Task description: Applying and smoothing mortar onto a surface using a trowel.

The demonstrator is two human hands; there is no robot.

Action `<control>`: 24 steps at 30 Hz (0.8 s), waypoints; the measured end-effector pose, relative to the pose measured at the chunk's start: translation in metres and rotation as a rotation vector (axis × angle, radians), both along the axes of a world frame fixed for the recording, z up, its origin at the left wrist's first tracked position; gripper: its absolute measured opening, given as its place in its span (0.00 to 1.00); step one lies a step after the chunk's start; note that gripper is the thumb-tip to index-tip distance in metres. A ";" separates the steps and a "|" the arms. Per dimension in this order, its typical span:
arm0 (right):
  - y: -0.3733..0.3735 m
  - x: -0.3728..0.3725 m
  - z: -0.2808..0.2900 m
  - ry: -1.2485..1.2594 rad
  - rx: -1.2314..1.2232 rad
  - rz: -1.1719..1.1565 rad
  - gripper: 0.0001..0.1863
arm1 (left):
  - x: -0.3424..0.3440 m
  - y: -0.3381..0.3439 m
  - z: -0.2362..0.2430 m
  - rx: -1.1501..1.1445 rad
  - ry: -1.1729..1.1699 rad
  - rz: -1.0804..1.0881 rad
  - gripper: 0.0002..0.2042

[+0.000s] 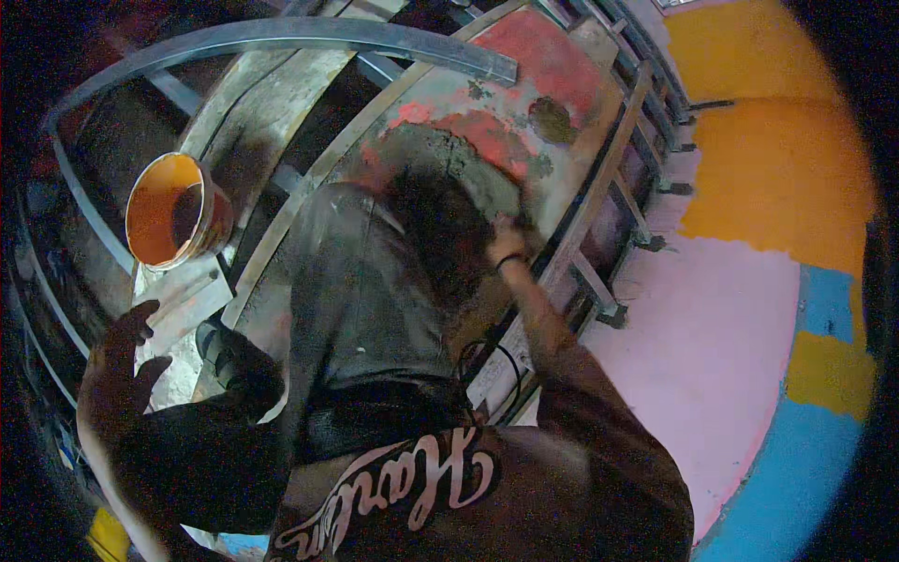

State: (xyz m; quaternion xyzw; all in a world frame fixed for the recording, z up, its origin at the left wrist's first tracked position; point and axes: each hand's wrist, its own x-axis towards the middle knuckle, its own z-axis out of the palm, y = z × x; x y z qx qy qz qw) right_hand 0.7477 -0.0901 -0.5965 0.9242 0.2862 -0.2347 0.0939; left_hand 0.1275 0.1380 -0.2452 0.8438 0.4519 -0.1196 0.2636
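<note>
My left hand point(120, 363) hangs at the left with fingers apart and curved, holding nothing visible. Near its fingertips lies a flat pale plate point(201, 292), beside my dark shoe point(229, 361). Just beyond the plate an open bucket point(223, 220), orange inside with a pale rim, leans on its support. My right hand point(510, 245) reaches forward past my knee, its fingers closed at the edge of a grey mortar patch point(468, 169). Whatever it grips is hidden in shadow. The mortar lies on a slab point(552, 61) with red and grey blotches.
A curved metal bar point(281, 36) arcs across the top left. Along the slab's right side runs a metal frame with rungs point(629, 201). Farther right is a wall painted orange point(768, 178), pink point(698, 347) and blue point(805, 468). A black cable loop point(515, 361) lies beside my right arm.
</note>
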 end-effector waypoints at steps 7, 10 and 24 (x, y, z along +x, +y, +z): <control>-0.071 -0.060 0.052 0.088 -0.229 0.341 0.40 | 0.003 0.003 -0.006 -0.055 0.031 0.011 0.33; -0.066 -0.021 0.097 -0.041 -0.088 0.147 0.34 | 0.001 0.007 -0.011 -0.055 -0.036 -0.030 0.33; -0.074 -0.093 0.032 0.057 -0.053 0.107 0.25 | 0.023 0.003 0.002 -0.102 0.038 0.045 0.35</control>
